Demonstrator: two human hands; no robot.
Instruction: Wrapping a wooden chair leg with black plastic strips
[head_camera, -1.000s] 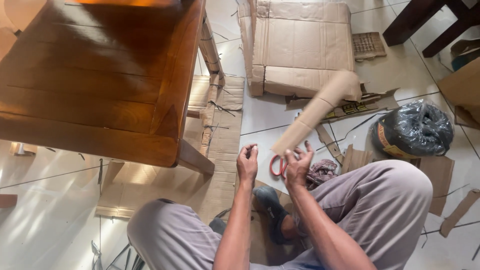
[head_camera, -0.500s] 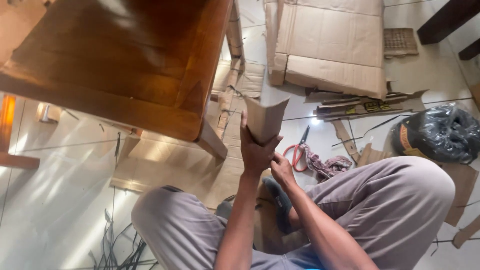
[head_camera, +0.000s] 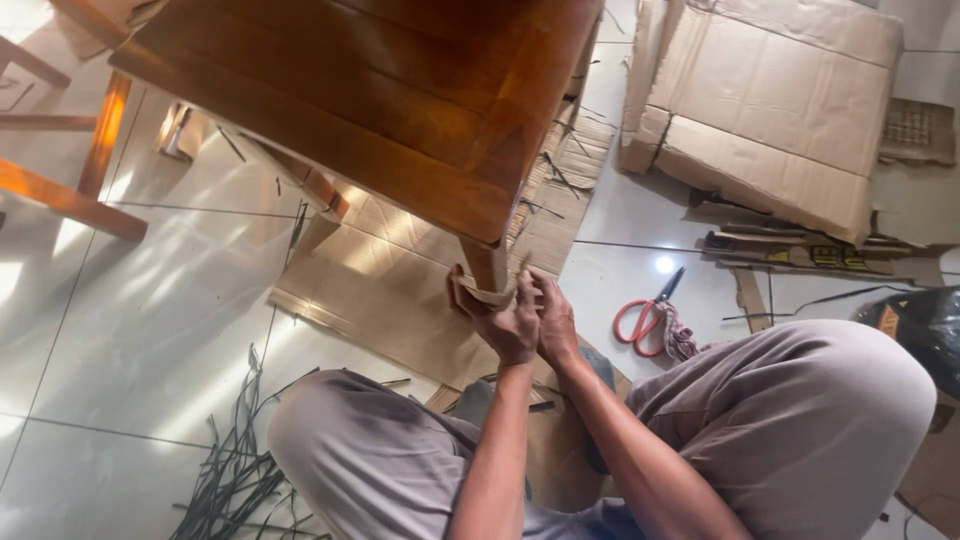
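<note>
Cardboard, folded into a strip, sat wrapped around the foot of the table leg, just beyond both hands and touching them. The leg ran up and away from the person toward the table, so the strip's fold lay across that axis, hugging the leg's near and left faces.

The left hand was the nearer of the two to the strip: its fingers were curled shut around the cardboard, pinning it to the wood from the left and near side. The right hand pressed in just beside it, fingers bent and closed against the strip's right edge (how far the thumb reached round the leg was hidden behind the left hand). Neither hand was slack; both were grasping the same piece.

A cardboard sheet lay flat on the floor under the leg. Red scissors rested on the tiles to the right, well apart from the hands, with a flattened box farther off. Black straps lay scattered near the left knee.
</note>
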